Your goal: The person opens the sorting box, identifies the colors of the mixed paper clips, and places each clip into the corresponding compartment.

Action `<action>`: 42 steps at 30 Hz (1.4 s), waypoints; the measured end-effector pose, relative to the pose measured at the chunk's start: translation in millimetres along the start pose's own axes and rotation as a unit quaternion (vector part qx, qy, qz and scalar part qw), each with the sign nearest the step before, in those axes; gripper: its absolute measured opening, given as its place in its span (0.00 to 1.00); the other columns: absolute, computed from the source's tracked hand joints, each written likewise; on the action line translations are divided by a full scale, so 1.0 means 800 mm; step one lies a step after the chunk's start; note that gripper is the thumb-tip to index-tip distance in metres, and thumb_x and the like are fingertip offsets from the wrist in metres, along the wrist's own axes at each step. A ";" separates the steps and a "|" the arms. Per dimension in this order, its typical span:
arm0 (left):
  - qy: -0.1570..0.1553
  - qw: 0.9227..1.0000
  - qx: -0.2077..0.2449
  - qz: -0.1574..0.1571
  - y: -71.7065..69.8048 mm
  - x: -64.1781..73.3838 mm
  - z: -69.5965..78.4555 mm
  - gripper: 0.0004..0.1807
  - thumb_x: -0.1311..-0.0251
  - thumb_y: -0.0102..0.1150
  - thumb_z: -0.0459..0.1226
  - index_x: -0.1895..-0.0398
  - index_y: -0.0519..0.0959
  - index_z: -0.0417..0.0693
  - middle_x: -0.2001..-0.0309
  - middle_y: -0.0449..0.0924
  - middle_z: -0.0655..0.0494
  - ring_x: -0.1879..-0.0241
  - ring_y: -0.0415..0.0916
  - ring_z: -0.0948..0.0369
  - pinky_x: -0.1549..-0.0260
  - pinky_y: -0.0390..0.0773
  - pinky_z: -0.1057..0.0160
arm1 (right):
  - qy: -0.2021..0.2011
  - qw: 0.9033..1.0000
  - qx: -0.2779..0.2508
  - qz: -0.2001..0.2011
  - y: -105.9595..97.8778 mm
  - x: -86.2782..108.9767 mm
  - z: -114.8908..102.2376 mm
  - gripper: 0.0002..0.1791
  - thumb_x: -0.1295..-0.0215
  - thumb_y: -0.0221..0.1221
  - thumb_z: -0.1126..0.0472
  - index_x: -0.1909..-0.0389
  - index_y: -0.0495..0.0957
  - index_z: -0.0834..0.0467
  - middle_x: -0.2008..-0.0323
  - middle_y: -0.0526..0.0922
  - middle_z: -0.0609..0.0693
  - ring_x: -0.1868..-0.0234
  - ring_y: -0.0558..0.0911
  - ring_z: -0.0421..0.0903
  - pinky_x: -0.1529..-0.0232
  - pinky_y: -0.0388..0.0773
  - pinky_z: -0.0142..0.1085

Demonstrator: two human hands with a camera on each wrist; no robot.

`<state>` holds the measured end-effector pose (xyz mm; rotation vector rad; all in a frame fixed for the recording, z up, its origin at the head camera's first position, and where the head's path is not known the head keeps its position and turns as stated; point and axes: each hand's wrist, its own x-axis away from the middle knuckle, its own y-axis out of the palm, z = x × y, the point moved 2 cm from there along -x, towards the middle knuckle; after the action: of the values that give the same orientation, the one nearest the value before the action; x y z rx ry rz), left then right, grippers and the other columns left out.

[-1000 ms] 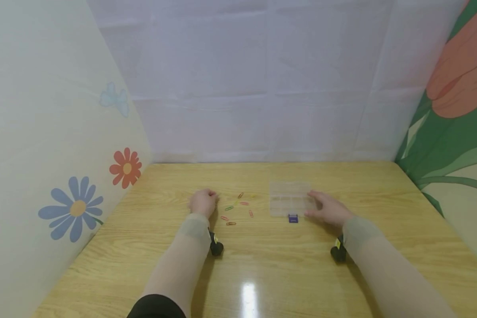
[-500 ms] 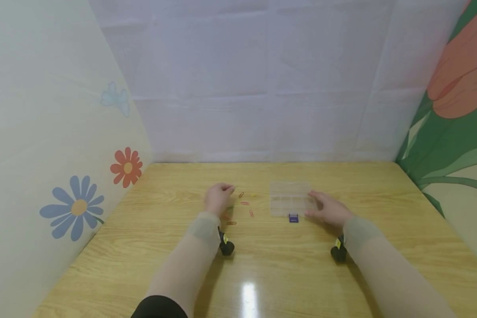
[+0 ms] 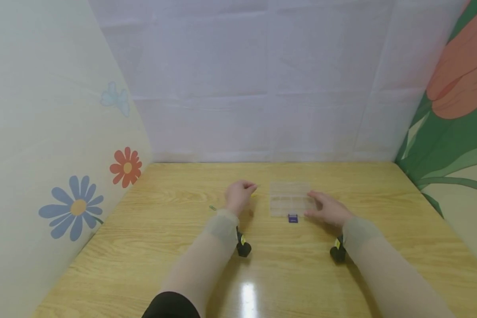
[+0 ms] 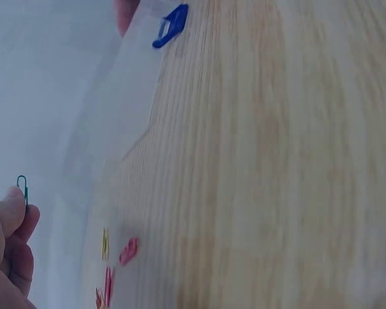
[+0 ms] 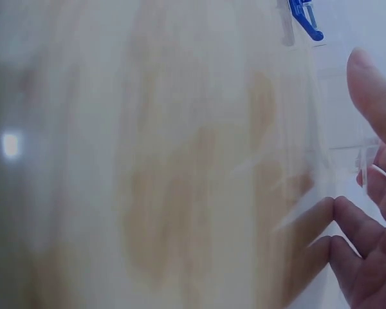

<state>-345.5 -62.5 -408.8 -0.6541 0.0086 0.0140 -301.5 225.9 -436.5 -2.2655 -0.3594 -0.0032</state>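
Note:
My left hand [image 3: 237, 197] pinches a green paper clip [image 4: 22, 187] between thumb and forefinger, left of the clear plastic box. Beneath it lie several more clips, among them a yellow paper clip [image 4: 105, 243] and a pink paper clip [image 4: 128, 251]; the hand and wrist hide part of this group from the head view. The clear compartment box [image 3: 280, 204] has a blue clasp [image 3: 293, 218] at its front. My right hand [image 3: 329, 208] rests at the box's right side, thumb and fingers spread apart, thumb by the front corner.
A second green paper clip [image 3: 212, 207] lies on the wooden table [image 3: 286, 265], left of the left wrist. A white cloth backdrop [image 3: 262, 88] stands behind the table, with flower-printed panels [image 3: 77, 110] at the sides. Black wrist cameras [image 3: 244, 248] hang under both wrists.
My left hand has moved right, over the clips toward the box. A green paper clip now shows left of the wrist, where none was before. The right hand and box have stayed put.

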 end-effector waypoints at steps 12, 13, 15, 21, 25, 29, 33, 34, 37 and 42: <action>0.042 0.998 -0.041 -0.016 0.038 -0.002 0.023 0.09 0.36 0.59 0.48 0.63 0.84 0.56 0.62 0.84 0.63 0.54 0.76 0.57 0.41 0.57 0.48 | 0.002 1.000 0.007 0.002 0.002 -0.007 0.009 0.50 0.43 0.61 0.36 0.26 0.52 0.54 0.27 0.51 0.62 0.29 0.52 0.66 0.35 0.47 0.63; 0.045 0.998 -0.043 -0.018 0.041 -0.001 0.026 0.09 0.36 0.59 0.47 0.63 0.84 0.56 0.62 0.84 0.63 0.55 0.76 0.57 0.41 0.57 0.48 | 0.003 1.000 0.006 0.002 0.002 -0.007 0.009 0.50 0.43 0.61 0.36 0.26 0.52 0.54 0.27 0.51 0.62 0.29 0.52 0.66 0.35 0.47 0.63; 0.044 0.998 -0.045 -0.022 0.046 0.001 0.032 0.08 0.36 0.59 0.47 0.64 0.84 0.57 0.63 0.84 0.63 0.55 0.77 0.58 0.42 0.61 0.50 | 0.005 1.000 0.005 0.002 0.002 -0.007 0.009 0.49 0.42 0.61 0.36 0.26 0.52 0.54 0.27 0.51 0.62 0.29 0.52 0.65 0.34 0.47 0.62; 0.055 0.996 -0.060 -0.038 0.063 0.007 0.047 0.07 0.37 0.60 0.48 0.63 0.85 0.60 0.62 0.84 0.66 0.57 0.76 0.61 0.42 0.61 0.51 | 0.007 1.000 0.010 0.005 0.002 -0.005 0.005 0.49 0.42 0.61 0.36 0.26 0.52 0.54 0.27 0.52 0.62 0.29 0.53 0.66 0.35 0.47 0.63; 0.072 0.993 -0.079 -0.051 0.074 0.008 0.052 0.07 0.37 0.59 0.47 0.63 0.84 0.60 0.61 0.84 0.66 0.57 0.76 0.62 0.41 0.59 0.50 | 0.002 1.000 0.010 0.009 0.000 -0.003 0.002 0.48 0.41 0.61 0.38 0.26 0.53 0.55 0.28 0.53 0.63 0.30 0.53 0.67 0.35 0.48 0.64; 0.096 0.990 -0.092 -0.055 0.083 0.008 0.059 0.07 0.37 0.60 0.46 0.63 0.85 0.59 0.61 0.85 0.66 0.57 0.77 0.61 0.42 0.58 0.50 | -0.005 1.000 0.009 0.011 -0.001 -0.002 0.000 0.48 0.40 0.61 0.39 0.26 0.53 0.57 0.28 0.53 0.64 0.30 0.53 0.67 0.36 0.48 0.64; 0.110 0.986 -0.115 -0.055 0.095 0.007 0.064 0.06 0.38 0.60 0.47 0.64 0.85 0.61 0.63 0.84 0.68 0.59 0.76 0.63 0.46 0.59 0.52 | -0.003 1.000 0.001 0.011 0.000 0.000 0.001 0.48 0.40 0.62 0.40 0.26 0.53 0.56 0.28 0.53 0.64 0.30 0.53 0.67 0.35 0.48 0.63; 0.114 0.984 -0.123 -0.055 0.097 0.006 0.065 0.06 0.38 0.60 0.47 0.65 0.85 0.61 0.63 0.84 0.69 0.59 0.76 0.64 0.47 0.59 0.52 | -0.002 1.000 -0.001 0.011 0.000 0.000 0.001 0.47 0.40 0.62 0.40 0.26 0.53 0.56 0.28 0.52 0.63 0.30 0.54 0.67 0.35 0.48 0.63; 0.128 0.980 -0.140 -0.055 0.104 0.007 0.069 0.06 0.38 0.61 0.47 0.65 0.85 0.61 0.64 0.84 0.69 0.58 0.76 0.64 0.47 0.60 0.52 | 0.000 1.000 -0.007 0.009 0.000 0.000 0.000 0.47 0.40 0.62 0.41 0.26 0.53 0.56 0.27 0.52 0.63 0.30 0.54 0.67 0.35 0.48 0.63; 0.148 0.976 -0.150 -0.051 0.111 0.009 0.075 0.06 0.39 0.62 0.46 0.65 0.86 0.59 0.64 0.85 0.68 0.57 0.76 0.62 0.46 0.59 0.51 | 0.007 1.000 -0.008 0.002 -0.001 0.002 -0.002 0.46 0.39 0.61 0.41 0.26 0.53 0.55 0.27 0.51 0.61 0.29 0.53 0.66 0.35 0.48 0.63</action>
<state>-339.6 44.5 -415.2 -0.9532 0.2643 -0.1852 -300.2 225.2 -434.6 -2.2812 -0.3477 -0.0191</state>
